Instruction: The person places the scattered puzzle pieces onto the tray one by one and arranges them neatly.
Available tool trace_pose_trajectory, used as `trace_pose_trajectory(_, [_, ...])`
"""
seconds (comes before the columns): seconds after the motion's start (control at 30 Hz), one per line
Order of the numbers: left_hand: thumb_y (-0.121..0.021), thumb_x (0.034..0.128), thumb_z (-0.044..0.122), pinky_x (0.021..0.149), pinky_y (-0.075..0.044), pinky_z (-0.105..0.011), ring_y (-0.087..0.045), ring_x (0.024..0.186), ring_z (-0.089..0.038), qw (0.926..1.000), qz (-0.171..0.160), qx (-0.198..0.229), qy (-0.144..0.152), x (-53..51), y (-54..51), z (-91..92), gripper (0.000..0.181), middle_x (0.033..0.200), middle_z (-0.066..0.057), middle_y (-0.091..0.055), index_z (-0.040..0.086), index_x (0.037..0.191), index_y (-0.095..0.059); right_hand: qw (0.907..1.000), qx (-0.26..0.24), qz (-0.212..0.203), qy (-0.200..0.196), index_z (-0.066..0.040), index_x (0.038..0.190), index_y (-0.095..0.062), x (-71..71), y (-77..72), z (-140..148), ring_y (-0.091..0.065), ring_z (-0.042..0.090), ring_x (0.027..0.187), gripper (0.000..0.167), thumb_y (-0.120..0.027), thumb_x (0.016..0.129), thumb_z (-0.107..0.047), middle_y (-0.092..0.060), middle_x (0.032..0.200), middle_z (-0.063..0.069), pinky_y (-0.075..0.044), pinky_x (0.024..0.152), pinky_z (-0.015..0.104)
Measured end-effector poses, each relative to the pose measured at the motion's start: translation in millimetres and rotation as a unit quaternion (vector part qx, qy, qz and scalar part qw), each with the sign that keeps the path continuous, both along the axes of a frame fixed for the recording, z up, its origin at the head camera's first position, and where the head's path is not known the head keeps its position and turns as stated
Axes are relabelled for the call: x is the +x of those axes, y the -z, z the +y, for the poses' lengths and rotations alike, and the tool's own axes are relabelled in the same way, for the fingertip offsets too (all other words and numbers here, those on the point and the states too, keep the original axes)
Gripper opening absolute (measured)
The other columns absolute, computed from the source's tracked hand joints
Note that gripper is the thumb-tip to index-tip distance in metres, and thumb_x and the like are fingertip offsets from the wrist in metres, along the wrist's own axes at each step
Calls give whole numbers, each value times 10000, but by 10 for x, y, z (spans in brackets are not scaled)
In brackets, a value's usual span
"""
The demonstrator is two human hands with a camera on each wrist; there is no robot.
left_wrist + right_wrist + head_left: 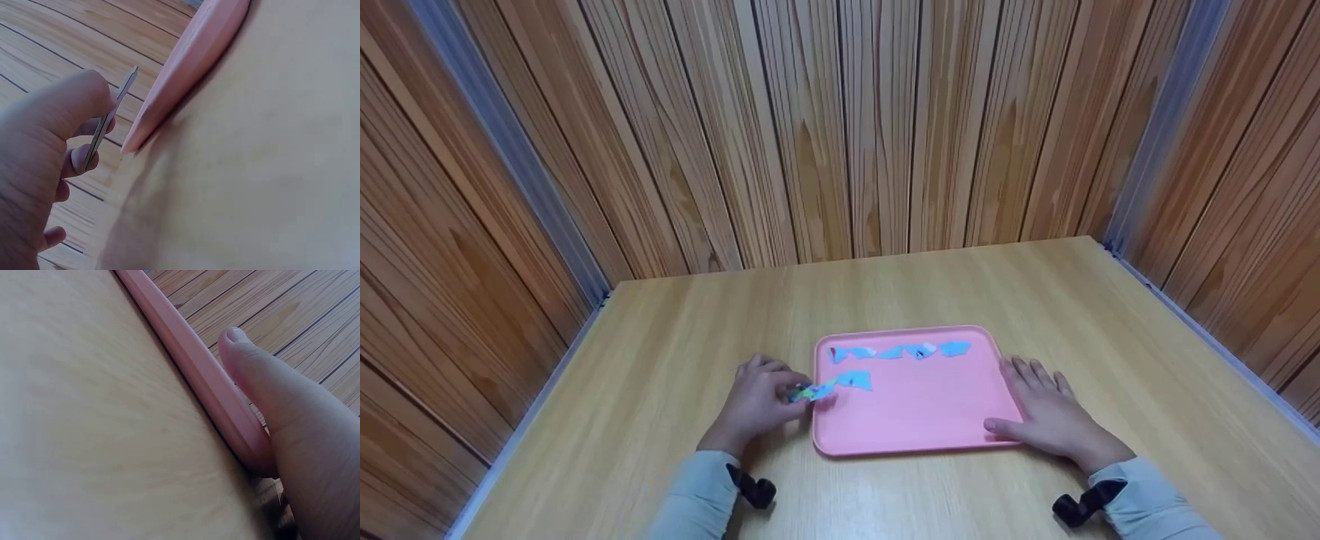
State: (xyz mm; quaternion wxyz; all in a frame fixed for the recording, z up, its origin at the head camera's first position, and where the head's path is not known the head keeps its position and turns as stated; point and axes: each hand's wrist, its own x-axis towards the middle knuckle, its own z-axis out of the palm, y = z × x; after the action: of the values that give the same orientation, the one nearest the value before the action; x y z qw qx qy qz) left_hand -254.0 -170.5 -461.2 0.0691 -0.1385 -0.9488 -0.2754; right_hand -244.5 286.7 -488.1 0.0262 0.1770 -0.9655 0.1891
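My left hand (761,397) is at the left rim of a pink tray (922,420). Between thumb and fingers it pinches a thin, flat puzzle piece (819,391), printed blue with green and yellow; the left wrist view shows this piece (107,124) edge-on, above the table beside the tray. Just right of it, a light-blue puzzle piece (855,379) lies in the tray. My right hand (1050,416) rests at the tray's right edge, fingers spread and straight. Its thumb (247,354) extends over the near rim, while its other fingers are mostly hidden in the right wrist view.
Along the far side of the tray runs a row of several blue puzzle pieces (891,352), some with white or red patches. The tray sits on a light wood table (720,322), with wood-plank walls (810,135) behind and at both sides.
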Motion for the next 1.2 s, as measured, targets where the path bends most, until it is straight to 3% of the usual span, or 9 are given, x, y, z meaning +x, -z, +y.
trace_pose_trajectory(0.3, [-831,794,422,1020,-349,-496,-396,1179,-207,9994,-335,107,23,-92,-51,235,251,1146,123,-627,416,1037,-768,9999,-19,-106,-2,39,1573,-229,1,-30,4,-104,537,1481,1071,-578,877,-696,-196,1615,309,-9,1131,707])
trace_pose_trajectory(0.6, [-814,800,412,1022,-307,-492,-401,1107,-181,9976,140,-513,441,-174,-117,477,261,1102,102,-656,361,1054,-780,10000,-51,-33,-40,58,1563,-241,-3,-13,-3,-123,545,1474,1063,-592,877,-675,-217,1599,330,-26,1124,715])
trace_pose_trajectory(0.9, [-786,833,416,1079,-253,-529,-418,1146,-207,9938,236,-752,779,-255,-141,696,253,1047,106,-637,342,1074,-777,10000,-38,-8,-12,50,1566,-240,5,-16,-9,-119,538,1478,1067,-587,876,-685,-212,1606,319,-25,1131,707])
trace_pose_trajectory(1.2, [-802,818,441,1128,-217,-544,-447,1147,-208,9948,281,-713,671,-309,-134,926,272,1019,113,-648,348,1073,-783,10000,-55,-6,-32,43,1569,-240,11,-26,1,-119,538,1478,1060,-584,879,-685,-214,1607,314,-26,1131,709])
